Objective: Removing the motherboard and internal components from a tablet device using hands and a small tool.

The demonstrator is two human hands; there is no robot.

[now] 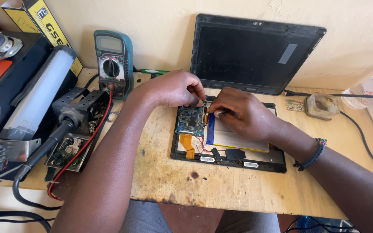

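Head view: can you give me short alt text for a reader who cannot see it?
Both hands, left hand and right hand, work at the top edge of an opened tablet on a wooden bench, beside its circuit board. The tablet's back cover leans on the wall; a multimeter stands left.

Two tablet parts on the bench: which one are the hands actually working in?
The opened tablet lying flat on the bench, its circuit board exposed. Both the left hand and right hand rest on it; the black cover leans untouched against the wall.

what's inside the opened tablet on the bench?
Inside the opened tablet: blue circuit board, orange flex cable, flat silver battery with a blue strip, red wires, two small speakers. The left hand and right hand cover the board's top edge.
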